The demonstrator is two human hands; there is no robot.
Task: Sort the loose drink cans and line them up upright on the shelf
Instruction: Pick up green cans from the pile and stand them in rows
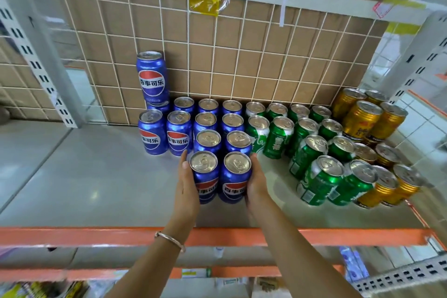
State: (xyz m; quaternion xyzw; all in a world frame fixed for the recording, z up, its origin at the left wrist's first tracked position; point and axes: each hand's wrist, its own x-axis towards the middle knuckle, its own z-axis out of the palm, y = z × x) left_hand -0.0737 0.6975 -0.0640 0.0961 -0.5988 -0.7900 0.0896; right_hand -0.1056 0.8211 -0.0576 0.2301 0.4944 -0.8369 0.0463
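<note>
Two upright blue cola cans stand side by side at the front of the blue rows on the grey shelf [84, 176]. My left hand [185, 186] grips the left blue can [205, 176] from its left side. My right hand [256, 181] grips the right blue can [235, 176] from its right side. Behind them, several blue cans [208, 123] stand in rows reaching the back grid. One blue can [152, 77] is stacked on top of another at the back left.
Rows of green cans [302, 133] stand to the right of the blue ones, and gold cans [367, 118] fill the far right. A wire grid with cardboard [242, 55] backs the shelf. An orange rail [96, 236] edges the front. White uprights [36, 55] flank the shelf.
</note>
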